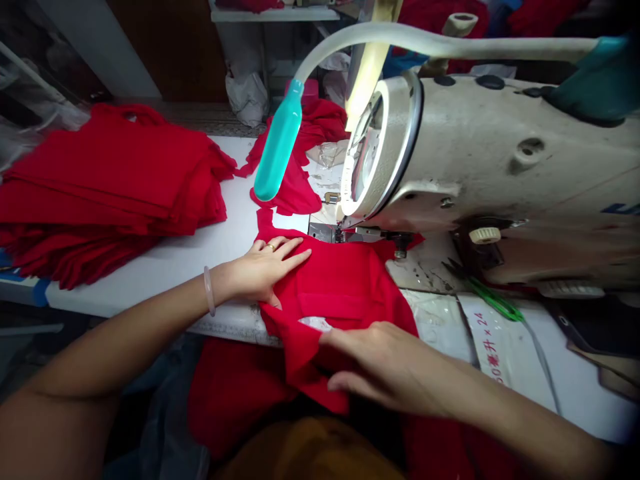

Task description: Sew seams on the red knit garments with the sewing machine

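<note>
A red fabric piece (335,273) with a rectangular patch lies at the front of the sewing machine (500,173), its far edge by the presser foot (339,233). My left hand (267,267), with a ring and a pale bangle, rests flat on the fabric's left side, fingers spread. At the near edge, my right hand (375,363) has hold of a raised, folded part of the same fabric between thumb and fingers. More red cloth hangs over the table edge towards my lap. The fingers of my right hand are partly hidden by the fold.
A tall stack of red fabric pieces (115,173) stands on the left of the white table (235,233). Loose red cloth (287,187) lies behind the needle area. A teal-tipped flexible tube (280,143) hangs over it. Green-handled thread snips (495,300) lie at the right.
</note>
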Tool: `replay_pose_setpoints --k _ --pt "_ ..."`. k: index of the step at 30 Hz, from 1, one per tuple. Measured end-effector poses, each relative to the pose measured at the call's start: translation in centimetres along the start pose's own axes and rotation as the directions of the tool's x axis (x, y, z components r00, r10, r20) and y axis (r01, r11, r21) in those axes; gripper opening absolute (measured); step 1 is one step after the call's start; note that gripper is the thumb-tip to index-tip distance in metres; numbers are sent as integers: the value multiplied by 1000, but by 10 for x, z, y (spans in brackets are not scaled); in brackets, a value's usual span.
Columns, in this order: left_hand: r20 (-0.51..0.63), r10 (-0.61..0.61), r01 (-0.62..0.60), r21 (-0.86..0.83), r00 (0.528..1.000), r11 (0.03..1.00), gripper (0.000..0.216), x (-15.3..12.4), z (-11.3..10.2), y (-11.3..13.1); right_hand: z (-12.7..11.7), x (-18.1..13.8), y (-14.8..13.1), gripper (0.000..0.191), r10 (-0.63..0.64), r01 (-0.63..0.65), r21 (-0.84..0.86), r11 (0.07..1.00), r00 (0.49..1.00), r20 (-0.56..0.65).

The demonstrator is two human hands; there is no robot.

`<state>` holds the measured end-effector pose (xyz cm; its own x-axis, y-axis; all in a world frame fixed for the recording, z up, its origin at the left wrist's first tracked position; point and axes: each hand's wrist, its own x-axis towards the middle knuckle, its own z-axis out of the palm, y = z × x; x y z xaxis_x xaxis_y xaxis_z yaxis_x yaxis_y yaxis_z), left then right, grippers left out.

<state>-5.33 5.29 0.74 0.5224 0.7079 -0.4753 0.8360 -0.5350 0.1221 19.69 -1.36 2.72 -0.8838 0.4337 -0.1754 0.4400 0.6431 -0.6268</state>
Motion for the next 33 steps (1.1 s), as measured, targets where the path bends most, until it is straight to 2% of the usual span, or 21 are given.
replay_pose_setpoints --k 3,5,7,9,11,13,15,17,19,20,21,22,24,25,26,27,28,30,31,32,33 --pt "22 -6 6 10 1000 1000 122 -1 -2 -1 2 -9 24 21 209 -212 -168 963 977 -32" --pt "16 -25 25 -16 1000 1000 113 0 -5 2 8 -9 40 26 275 -299 -200 933 951 -140" --pt "-26 -48 46 -65 999 997 99 0 -7 7 14 -7 50 30 255 -320 -206 925 923 -288" --pt "-85 -77 67 -106 993 992 90 2 -6 14 21 -2 50 26 163 -263 -234 936 913 -373" --pt "-121 -94 79 -118 988 990 91 3 -3 20 27 6 45 21 101 -213 -269 939 921 -377" --pt "-126 -91 76 -118 988 990 98 5 1 23 28 10 39 19 115 -222 -269 937 925 -363" --pt "-111 -79 66 -119 991 991 105 5 4 21 24 3 39 22 150 -210 -141 967 925 -350" --pt "-92 -66 55 -116 994 992 110 5 6 16 16 -22 45 30 171 -119 156 980 908 -382" --pt "-83 -44 35 -109 996 993 113 4 6 10 5 -59 57 46 253 29 491 871 830 -498" --pt "-80 -34 26 -103 996 994 116 4 6 7 0 -79 63 54 335 114 596 795 737 -587" --pt "-79 -25 17 -95 997 995 117 3 6 6 -5 -95 68 57 425 127 664 737 677 -601" --pt "-80 -17 10 -83 997 996 118 3 5 6 -8 -107 72 57 506 79 682 727 611 -609" --pt "-92 -14 10 -52 996 999 117 3 2 11 -12 -111 74 43 600 -205 576 791 448 -663" --pt "-115 -26 22 -34 993 999 114 3 0 15 -11 -102 72 35 556 -356 438 825 379 -739" --pt "-150 -42 40 -14 988 999 110 3 -2 21 -10 -89 69 29 456 -466 270 843 352 -818" --pt "-191 -63 65 5 980 998 107 3 -4 26 -7 -71 66 24 310 -500 84 862 389 -867" --pt "-225 -85 93 22 971 995 105 3 -5 30 -3 -53 63 21 164 -458 -87 885 480 -862" --pt "-216 -120 133 50 969 990 109 2 -5 31 6 -23 60 21 -37 -267 -317 910 709 -704" --pt "-166 -131 143 64 977 988 114 1 -3 27 11 -14 61 24 -70 -209 -371 905 786 -614" --pt "-103 -140 148 76 985 986 120 -2 -1 20 17 -10 64 28 -68 -194 -400 896 829 -555" --pt "-38 -143 146 86 989 985 123 -5 1 12 21 -11 68 32 -42 -213 -415 885 849 -527"
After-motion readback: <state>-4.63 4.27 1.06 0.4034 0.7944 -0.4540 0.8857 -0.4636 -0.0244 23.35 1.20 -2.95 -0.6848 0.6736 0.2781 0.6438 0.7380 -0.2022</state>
